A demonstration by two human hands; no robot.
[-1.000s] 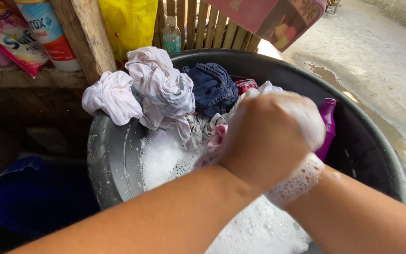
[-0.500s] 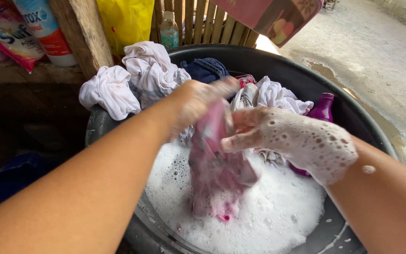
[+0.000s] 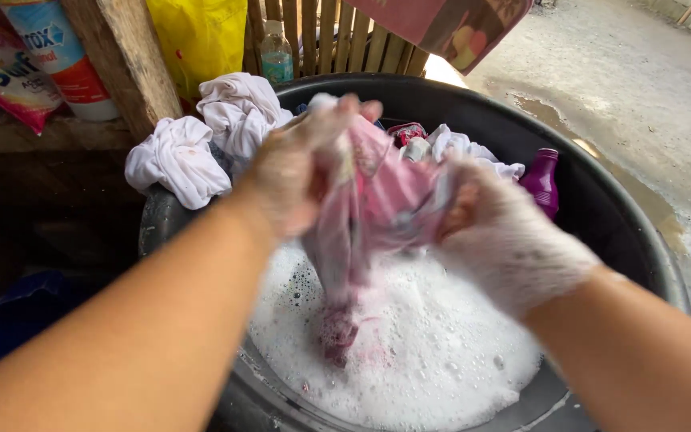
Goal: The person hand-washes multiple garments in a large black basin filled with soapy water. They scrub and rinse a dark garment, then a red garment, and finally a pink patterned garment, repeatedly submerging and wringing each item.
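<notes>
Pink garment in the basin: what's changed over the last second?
Both hands were bunched low over the suds; now the left hand and right hand have lifted the pink garment up, stretched between them. The wrung white clothes stay on the basin's rim.

Left hand (image 3: 293, 172) & suds-coated right hand (image 3: 505, 236) each in a closed grip on a wet pink garment (image 3: 369, 208), held above foam (image 3: 409, 352) in a black tub (image 3: 601, 200); white clothes (image 3: 201, 148) draped on tub rim.
</notes>
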